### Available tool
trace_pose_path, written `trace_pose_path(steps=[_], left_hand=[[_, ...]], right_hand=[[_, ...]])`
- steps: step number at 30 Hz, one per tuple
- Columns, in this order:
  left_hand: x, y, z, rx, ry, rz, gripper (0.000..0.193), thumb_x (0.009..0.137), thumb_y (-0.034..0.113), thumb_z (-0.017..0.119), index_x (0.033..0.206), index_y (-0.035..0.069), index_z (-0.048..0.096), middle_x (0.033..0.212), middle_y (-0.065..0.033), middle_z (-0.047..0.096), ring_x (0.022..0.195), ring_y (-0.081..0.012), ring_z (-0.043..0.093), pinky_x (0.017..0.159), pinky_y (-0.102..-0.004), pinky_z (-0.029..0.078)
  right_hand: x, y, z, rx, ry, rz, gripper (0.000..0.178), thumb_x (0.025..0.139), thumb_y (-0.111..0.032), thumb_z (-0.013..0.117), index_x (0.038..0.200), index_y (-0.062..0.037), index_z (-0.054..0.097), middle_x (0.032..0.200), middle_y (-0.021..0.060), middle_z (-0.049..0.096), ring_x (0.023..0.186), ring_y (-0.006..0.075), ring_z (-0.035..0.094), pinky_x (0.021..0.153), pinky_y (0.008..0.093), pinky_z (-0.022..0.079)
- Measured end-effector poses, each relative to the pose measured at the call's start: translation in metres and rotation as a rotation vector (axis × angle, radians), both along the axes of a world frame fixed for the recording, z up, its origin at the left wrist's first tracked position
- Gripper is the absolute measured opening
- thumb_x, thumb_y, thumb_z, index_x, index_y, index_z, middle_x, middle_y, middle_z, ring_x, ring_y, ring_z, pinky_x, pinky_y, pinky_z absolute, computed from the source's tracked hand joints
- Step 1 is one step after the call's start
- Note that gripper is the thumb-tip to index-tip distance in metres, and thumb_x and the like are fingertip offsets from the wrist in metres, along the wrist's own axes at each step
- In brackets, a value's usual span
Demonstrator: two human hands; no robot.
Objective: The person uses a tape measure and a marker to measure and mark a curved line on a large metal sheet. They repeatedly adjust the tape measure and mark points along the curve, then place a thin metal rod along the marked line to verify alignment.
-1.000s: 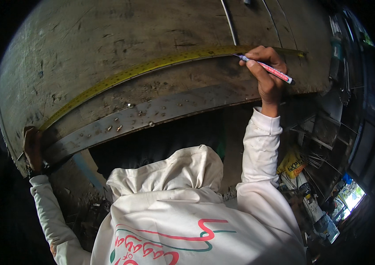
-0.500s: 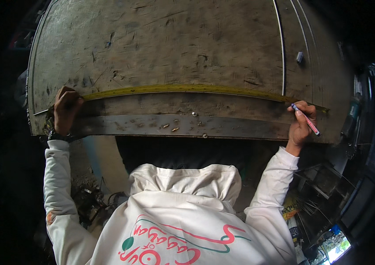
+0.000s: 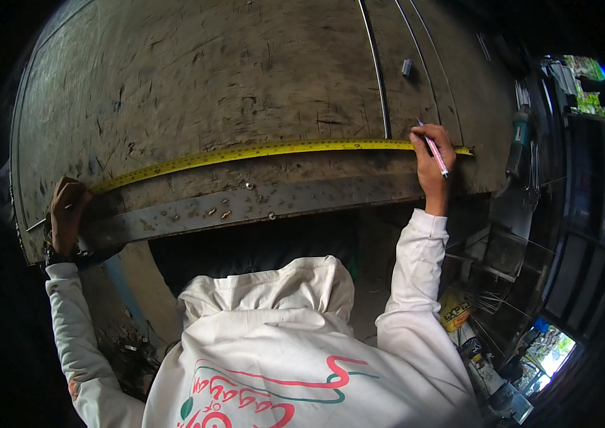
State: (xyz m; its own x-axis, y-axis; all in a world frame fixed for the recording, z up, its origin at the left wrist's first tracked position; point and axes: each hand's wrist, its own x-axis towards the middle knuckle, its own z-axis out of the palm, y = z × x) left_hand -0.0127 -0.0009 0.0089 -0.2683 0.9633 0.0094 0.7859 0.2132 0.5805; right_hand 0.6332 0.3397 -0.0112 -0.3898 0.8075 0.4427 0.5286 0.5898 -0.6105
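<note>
I observe the right hand [image 3: 432, 162] closed around a marker pen [image 3: 439, 158], over the yellow tape-measure blade [image 3: 259, 150]. The left hand [image 3: 68, 210] is curled at the blade's left end; I cannot confirm its grip. Ahead-left of the right hand, a thin metal rod [image 3: 376, 68] lies on the worktable [image 3: 231, 85].

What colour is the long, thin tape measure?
Yellow tape measure with dark markings; best in the head view.

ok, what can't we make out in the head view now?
All in the head view:
Long yellow tape measure, stretch at the left hand: covered by that hand.
The tape's graduations: too small to read.
Slim white-and-red pen, upper middle: behind fingers of the right hand.
Long thin silvery rod, far end: cut off by the top edge.
</note>
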Motion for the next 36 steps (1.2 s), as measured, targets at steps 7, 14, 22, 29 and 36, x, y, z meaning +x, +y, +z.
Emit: trace_pose_path(steps=[7, 14, 22, 29, 36], left_hand=[[-0.031, -0.014, 0.003, 0.056, 0.053, 0.040, 0.008, 0.089, 0.003, 0.073, 0.095, -0.001, 0.070, 0.098, -0.0111, 0.064, 0.097, -0.0268, 0.064, 0.090, -0.0362, 0.048], [-0.031, -0.009, 0.012, 0.054, 0.130, 0.072, 0.012, 0.088, 0.009, 0.076, 0.098, 0.003, 0.072, 0.101, -0.0105, 0.068, 0.105, -0.0303, 0.064, 0.095, -0.0403, 0.048], [0.017, 0.006, 0.010, 0.158, 0.323, 0.025, 0.025, 0.087, 0.010, 0.077, 0.111, 0.006, 0.071, 0.109, -0.0097, 0.070, 0.109, -0.0321, 0.066, 0.101, -0.0420, 0.045], [-0.045, -0.045, -0.007, 0.116, 0.246, 0.127, 0.010, 0.093, 0.003, 0.073, 0.101, 0.001, 0.068, 0.102, -0.0129, 0.067, 0.099, -0.0317, 0.066, 0.090, -0.0391, 0.050], [-0.060, -0.054, -0.015, 0.043, 0.092, 0.160, 0.009, 0.098, 0.007, 0.068, 0.104, 0.000, 0.065, 0.107, -0.0093, 0.063, 0.103, -0.0248, 0.062, 0.095, -0.0346, 0.046]], right_hand=[[-0.032, -0.017, 0.013, -0.025, 0.006, 0.135, 0.019, 0.085, -0.003, 0.081, 0.101, -0.0042, 0.071, 0.100, 0.0114, 0.072, 0.097, 0.0296, 0.070, 0.090, 0.0391, 0.053], [-0.015, -0.042, 0.013, -0.004, -0.031, 0.086, 0.021, 0.084, 0.007, 0.078, 0.101, -0.0040, 0.071, 0.099, 0.0103, 0.070, 0.098, 0.0269, 0.068, 0.092, 0.0390, 0.052], [-0.076, -0.025, 0.025, -0.043, 0.054, 0.265, 0.018, 0.083, 0.006, 0.079, 0.098, -0.0028, 0.072, 0.096, 0.0125, 0.073, 0.092, 0.0285, 0.071, 0.084, 0.0381, 0.055], [-0.090, -0.018, 0.031, 0.012, -0.107, 0.361, 0.016, 0.086, 0.002, 0.079, 0.098, -0.0067, 0.074, 0.097, 0.0096, 0.075, 0.094, 0.0269, 0.072, 0.084, 0.0364, 0.054], [-0.044, -0.018, 0.012, -0.149, 0.081, 0.172, 0.014, 0.089, -0.001, 0.079, 0.101, -0.0068, 0.075, 0.095, 0.0059, 0.072, 0.092, 0.0204, 0.069, 0.083, 0.0331, 0.053]])
